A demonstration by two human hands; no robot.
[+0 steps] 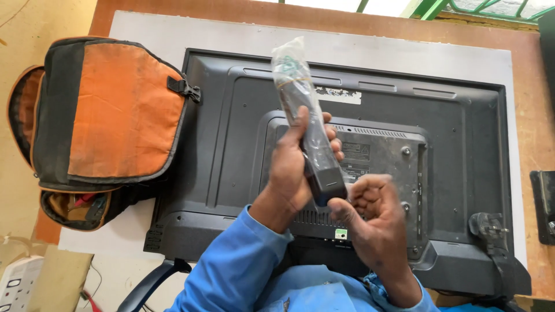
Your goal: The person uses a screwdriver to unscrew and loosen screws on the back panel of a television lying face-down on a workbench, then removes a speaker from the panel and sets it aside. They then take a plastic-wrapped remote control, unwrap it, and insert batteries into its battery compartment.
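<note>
My left hand (pixel 292 167) grips a long black remote control (pixel 312 130) wrapped in a clear plastic bag, holding it upright above the television. My right hand (pixel 376 219) is curled with its thumb and fingertips touching the remote's lower end. Under both hands a black flat television (pixel 457 144) lies face down on a white board (pixel 150 34), its back panel up. Blue sleeves cover both of my arms.
An orange and black bag (pixel 110 121) lies open at the left of the television. A black mains plug (pixel 491 228) and cable rest on the television's lower right corner. A white power strip (pixel 14 283) sits at the bottom left. A dark object (pixel 543 205) lies at the right edge.
</note>
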